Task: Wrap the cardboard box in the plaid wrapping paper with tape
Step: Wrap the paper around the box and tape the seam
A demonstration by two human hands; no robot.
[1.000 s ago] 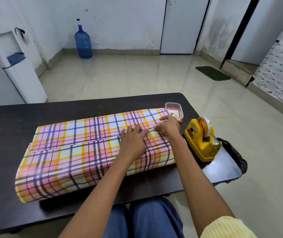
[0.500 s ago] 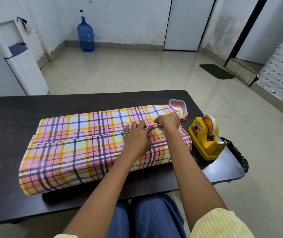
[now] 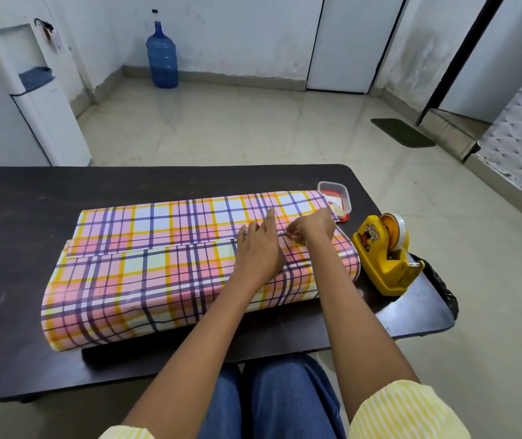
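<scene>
The plaid wrapping paper [image 3: 158, 274] is lying wrapped round the cardboard box, which is fully hidden under it, mid-way along the dark worktop [image 3: 15, 217]. The long flaps are overlapping on top, with the seam running left to right. My left hand [image 3: 258, 255] is pressing flat on that seam, fingers [image 3: 271, 217] straight. My right hand [image 3: 315, 226] is working just beside it, fingers [image 3: 296, 238] curled narrow and pinching at the seam edge. Whether a tape strip is under them is too small to tell.

Progress, as I'm judging it: the body wrap is done and the seam is being fixed near its right end. I'm seeing no tape on the rest of the seam, and both ends are hanging open, unfolded.

The yellow tape dispenser [image 3: 386, 255] is sitting just right of the parcel, and a small clear tub [image 3: 335, 194] is sitting behind it.
</scene>
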